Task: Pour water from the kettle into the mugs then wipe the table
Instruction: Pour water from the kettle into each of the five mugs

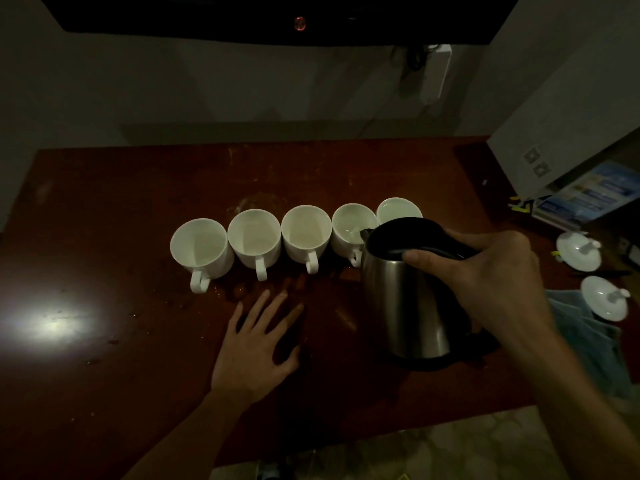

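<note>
Several white mugs stand in a row on the dark red table, from the leftmost mug to the rightmost mug. My right hand grips the black handle of the steel kettle, tilted with its spout over the fourth mug, which holds water. The rightmost mug also holds water, and the kettle hides its near side. My left hand rests flat on the table in front of the mugs, fingers spread.
Two white lids lie at the table's right edge beside a blue-grey cloth. A white box and a blue booklet sit at the back right. Water drops spot the tabletop near the mugs.
</note>
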`<action>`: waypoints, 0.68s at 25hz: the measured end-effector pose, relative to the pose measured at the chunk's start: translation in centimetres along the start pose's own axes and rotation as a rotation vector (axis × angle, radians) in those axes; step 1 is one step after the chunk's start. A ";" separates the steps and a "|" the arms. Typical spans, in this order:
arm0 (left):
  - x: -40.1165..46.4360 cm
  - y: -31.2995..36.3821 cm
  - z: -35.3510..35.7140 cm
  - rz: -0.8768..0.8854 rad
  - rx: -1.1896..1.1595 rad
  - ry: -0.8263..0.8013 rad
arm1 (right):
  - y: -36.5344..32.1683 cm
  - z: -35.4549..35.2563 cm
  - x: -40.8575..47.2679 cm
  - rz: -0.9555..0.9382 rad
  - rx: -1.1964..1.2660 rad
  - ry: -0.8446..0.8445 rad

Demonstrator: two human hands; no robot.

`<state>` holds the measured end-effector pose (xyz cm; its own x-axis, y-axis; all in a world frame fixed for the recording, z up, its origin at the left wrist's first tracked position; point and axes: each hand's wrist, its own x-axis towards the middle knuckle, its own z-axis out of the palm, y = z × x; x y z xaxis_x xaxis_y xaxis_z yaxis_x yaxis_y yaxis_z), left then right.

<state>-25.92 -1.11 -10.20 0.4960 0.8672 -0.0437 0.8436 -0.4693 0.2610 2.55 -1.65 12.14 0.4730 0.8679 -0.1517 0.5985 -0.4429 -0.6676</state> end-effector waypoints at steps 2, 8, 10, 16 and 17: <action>0.0 0.0 0.0 -0.001 -0.001 0.005 | 0.0 0.0 0.0 0.004 0.002 -0.004; -0.1 0.1 0.0 -0.003 -0.018 0.002 | 0.1 0.1 0.1 0.004 0.001 0.009; -0.1 0.0 0.0 -0.003 -0.018 0.001 | 0.0 0.1 0.1 0.006 -0.003 0.000; 0.0 0.1 0.0 0.005 -0.026 0.011 | -0.1 0.0 0.1 0.015 -0.003 0.002; 0.0 0.1 0.0 0.005 -0.027 0.014 | -0.1 0.0 0.1 0.012 -0.003 0.002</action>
<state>-25.90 -1.18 -10.15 0.4972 0.8672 -0.0292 0.8351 -0.4691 0.2874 2.56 -1.48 12.20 0.4813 0.8621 -0.1584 0.5945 -0.4539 -0.6638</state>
